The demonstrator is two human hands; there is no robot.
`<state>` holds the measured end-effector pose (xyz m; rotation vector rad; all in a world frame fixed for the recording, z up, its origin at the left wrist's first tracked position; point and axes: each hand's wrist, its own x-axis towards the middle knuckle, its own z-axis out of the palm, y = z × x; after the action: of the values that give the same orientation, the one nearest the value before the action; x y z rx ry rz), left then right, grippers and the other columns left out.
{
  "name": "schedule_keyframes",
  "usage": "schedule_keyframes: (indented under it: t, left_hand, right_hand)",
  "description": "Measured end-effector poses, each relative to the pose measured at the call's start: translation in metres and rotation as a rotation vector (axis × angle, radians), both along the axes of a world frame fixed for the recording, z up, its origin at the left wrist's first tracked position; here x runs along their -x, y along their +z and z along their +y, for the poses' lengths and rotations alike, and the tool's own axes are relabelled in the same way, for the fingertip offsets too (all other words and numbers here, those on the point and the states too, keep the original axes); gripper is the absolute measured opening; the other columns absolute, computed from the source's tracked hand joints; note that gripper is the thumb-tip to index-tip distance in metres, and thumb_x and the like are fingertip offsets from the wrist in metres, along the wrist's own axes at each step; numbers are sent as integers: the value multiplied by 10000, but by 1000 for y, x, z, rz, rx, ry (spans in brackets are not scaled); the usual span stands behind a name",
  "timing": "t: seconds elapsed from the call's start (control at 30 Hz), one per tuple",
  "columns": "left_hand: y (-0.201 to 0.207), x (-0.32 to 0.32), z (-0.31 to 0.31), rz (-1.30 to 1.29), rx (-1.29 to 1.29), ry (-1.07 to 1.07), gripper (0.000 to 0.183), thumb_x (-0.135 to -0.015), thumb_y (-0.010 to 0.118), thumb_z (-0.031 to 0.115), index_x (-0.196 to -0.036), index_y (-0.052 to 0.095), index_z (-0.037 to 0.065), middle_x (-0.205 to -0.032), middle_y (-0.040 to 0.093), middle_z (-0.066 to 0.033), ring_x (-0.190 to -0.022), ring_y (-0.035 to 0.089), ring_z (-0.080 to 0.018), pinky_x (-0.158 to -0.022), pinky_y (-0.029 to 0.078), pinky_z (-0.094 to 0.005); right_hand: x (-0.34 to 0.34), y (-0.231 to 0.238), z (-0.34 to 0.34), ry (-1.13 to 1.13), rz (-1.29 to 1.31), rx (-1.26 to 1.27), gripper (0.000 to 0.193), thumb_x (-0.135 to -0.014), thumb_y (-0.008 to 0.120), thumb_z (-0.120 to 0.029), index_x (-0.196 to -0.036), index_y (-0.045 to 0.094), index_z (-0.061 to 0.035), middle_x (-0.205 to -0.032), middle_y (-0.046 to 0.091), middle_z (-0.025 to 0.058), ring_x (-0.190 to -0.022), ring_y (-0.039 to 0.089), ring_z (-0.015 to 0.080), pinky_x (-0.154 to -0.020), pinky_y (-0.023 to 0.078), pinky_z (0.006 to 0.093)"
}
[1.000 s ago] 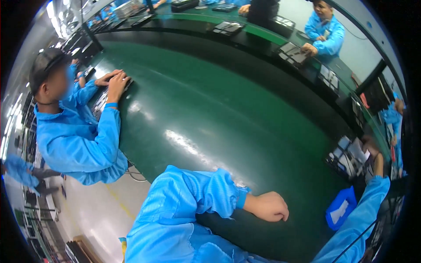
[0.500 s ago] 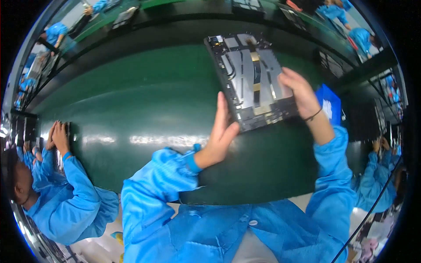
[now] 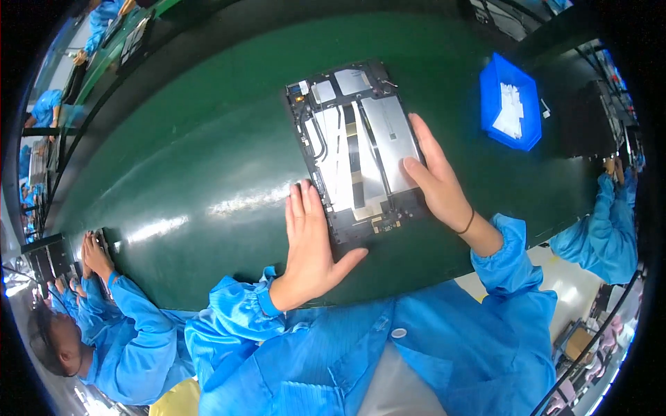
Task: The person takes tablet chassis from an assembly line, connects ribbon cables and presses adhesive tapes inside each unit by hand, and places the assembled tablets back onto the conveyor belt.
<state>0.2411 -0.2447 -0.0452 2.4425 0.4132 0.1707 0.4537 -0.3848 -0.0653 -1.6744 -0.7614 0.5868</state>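
An opened tablet (image 3: 392, 139) lies before me, its inside facing up: silver battery panels, a dark ribbon cable down the middle and a black frame with small parts along the edge. My left hand (image 3: 309, 253) rests at its lower left side, fingers stretched out, fingertips against the frame, thumb pointing right below the bottom edge. At the right side, my right hand (image 3: 440, 187) grips the tablet, thumb over the battery panel and fingers along the edge. Its lower fingers are hidden.
A blue bin (image 3: 491, 111) with white pieces stands on the green tabletop (image 3: 208, 159), a small white piece (image 3: 546, 109) beside it. On the left, a co-worker's hands (image 3: 97, 256) handle a dark device. Another person in blue (image 3: 600, 229) sits at the right.
The tablet has come down and to the left, turned more upright. My left hand has flattened out along its side. The view has shifted, showing the whole blue bin.
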Motion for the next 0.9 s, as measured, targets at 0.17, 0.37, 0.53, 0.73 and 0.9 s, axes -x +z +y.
schedule_keyframes:
  t: [0.17,0.37,0.53,0.73,0.9]
  left_hand:
    - [7,-43,37,-119,-172,-27,613,-805,722,313,-1314,524,35,-1529,204,-307,-1417,122,-525,-1129,66,-613]
    - [0,-69,48,-472,-224,-109,189,-699,791,207,-870,723,162,-1353,535,-108,-1364,322,-411,-1112,159,-556]
    - [-23,-43,42,-917,-613,-210,91,-712,739,242,-790,706,272,-1036,672,49,-1155,512,-192,-1075,249,-447]
    - [-13,-40,49,-799,-806,-343,108,-758,729,305,-854,702,344,-917,616,126,-947,532,-97,-1021,294,-364]
    - [-16,-43,51,-846,-768,-418,118,-765,710,277,-879,717,304,-916,640,123,-942,559,-95,-1022,289,-353]
  right_hand:
    - [-3,25,-5,-14,-492,60,483,-869,573,-84,-1346,499,-51,-1451,430,166,-1395,315,365,-1149,219,444]
    - [8,41,-7,65,-809,70,294,-790,627,-45,-1065,678,-132,-1263,594,74,-1276,447,334,-1056,303,434]
    - [21,48,11,262,-742,34,259,-752,706,-126,-1009,669,-121,-1018,665,7,-1135,557,226,-1014,324,457]
    - [20,38,23,396,-828,27,218,-734,720,-187,-930,649,-127,-932,641,5,-1048,589,194,-989,363,432]
    - [22,30,29,370,-1063,-10,137,-741,680,-187,-846,610,-134,-937,620,-4,-1015,592,184,-972,376,420]
